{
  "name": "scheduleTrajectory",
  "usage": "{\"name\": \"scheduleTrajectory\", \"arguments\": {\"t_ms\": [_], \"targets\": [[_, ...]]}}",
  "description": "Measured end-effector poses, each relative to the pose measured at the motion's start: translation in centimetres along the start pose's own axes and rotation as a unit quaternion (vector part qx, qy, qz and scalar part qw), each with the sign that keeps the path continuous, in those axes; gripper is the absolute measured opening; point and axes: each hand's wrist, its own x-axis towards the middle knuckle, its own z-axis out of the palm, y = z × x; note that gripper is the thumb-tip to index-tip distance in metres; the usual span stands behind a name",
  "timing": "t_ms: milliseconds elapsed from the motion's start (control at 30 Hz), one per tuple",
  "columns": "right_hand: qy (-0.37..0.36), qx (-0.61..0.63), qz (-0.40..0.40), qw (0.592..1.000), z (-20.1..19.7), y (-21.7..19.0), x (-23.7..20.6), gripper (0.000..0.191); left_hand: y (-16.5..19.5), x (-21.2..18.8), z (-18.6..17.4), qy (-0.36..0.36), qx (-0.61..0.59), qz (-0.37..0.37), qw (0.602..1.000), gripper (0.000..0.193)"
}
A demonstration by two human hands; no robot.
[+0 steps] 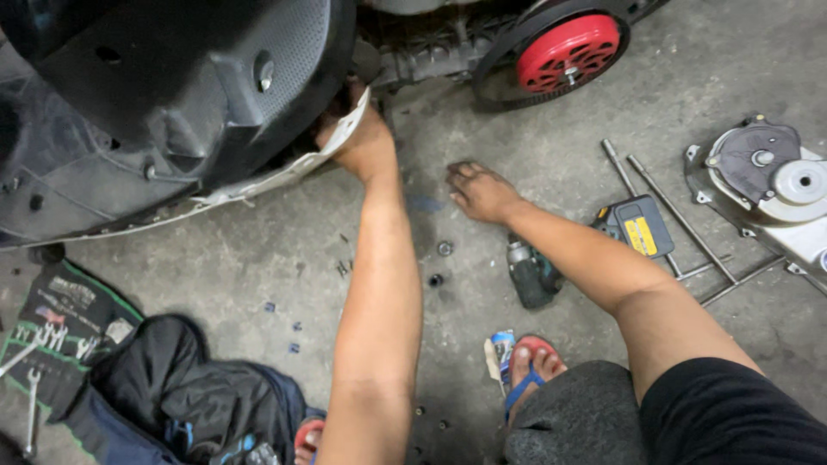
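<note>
Head view, looking down at a grey concrete workshop floor [258,241]. Left hand [362,142] reaches up beneath the black moulded plastic body panel with a pale lower edge [172,95], at the upper left of the frame; its fingers are hidden behind that edge, so whether they grip cannot be told. Such a panel is judged light, somewhat flexible and prone to cracking, best held along its rim. Right hand [481,191] rests on the floor beside it, fingers loosely together, holding nothing. Both arms are extended forward, the left nearly straight. Nearby lie a black-and-yellow cordless power tool [594,245], long steel rods [663,202], a red finned wheel [567,53] and a spanner roll [52,331].
</note>
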Motion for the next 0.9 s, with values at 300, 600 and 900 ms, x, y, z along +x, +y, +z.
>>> {"name": "scheduleTrajectory", "arguments": {"t_ms": [300, 600, 900], "targets": [[0.274, 0.045, 0.287, 0.917, -3.7, 0.8, 2.5, 0.069, 0.7, -4.3, -3.0, -0.094, -0.002, -0.084, 0.992, 0.032], [0.127, 0.100, 0.262, 0.951, -4.7, -0.1, 5.1, 0.082, -1.0, -6.4, -3.1, -0.307, 0.064, -0.145, 0.938, 0.042], [0.100, 0.449, 0.090, 0.883, -6.0, -6.0, 8.6, 0.075, -2.3, -5.8, -3.7, -0.374, -0.029, -0.167, 0.912, 0.079]]}}
